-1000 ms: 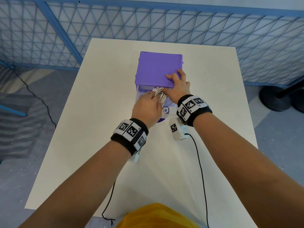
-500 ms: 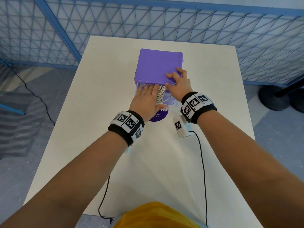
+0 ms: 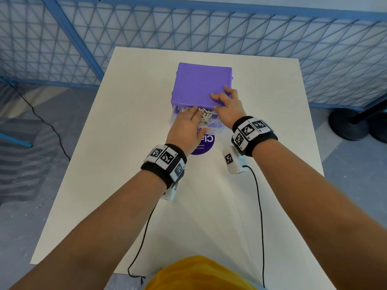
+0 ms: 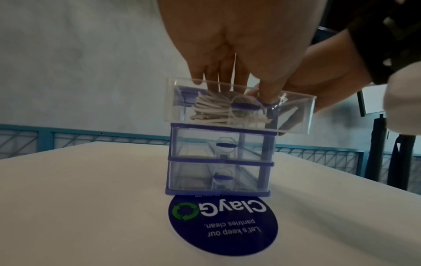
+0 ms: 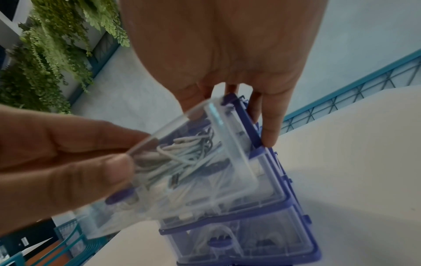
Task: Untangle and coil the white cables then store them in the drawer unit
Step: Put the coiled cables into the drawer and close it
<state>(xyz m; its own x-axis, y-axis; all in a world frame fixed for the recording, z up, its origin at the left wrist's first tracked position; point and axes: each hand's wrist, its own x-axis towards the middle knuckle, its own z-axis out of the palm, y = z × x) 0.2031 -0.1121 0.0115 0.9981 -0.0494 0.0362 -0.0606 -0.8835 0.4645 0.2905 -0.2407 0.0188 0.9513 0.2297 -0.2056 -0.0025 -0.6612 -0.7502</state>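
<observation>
Now reaching further into the pulled-out top drawer than half a second ago, left hand lying with fingers straight and together, pressing down on the coiled white cables just beneath the fingertips, thumb at the drawer's front edge. Resting flat on the purple lid of the drawer unit, right hand holding nothing, fingers spread loosely, steadying the unit just right of the left hand. Sitting entirely inside the clear top drawer, cables bunched under the left palm. Standing below and toward the wrist, unit partly covering a round purple sticker on the white table.
</observation>
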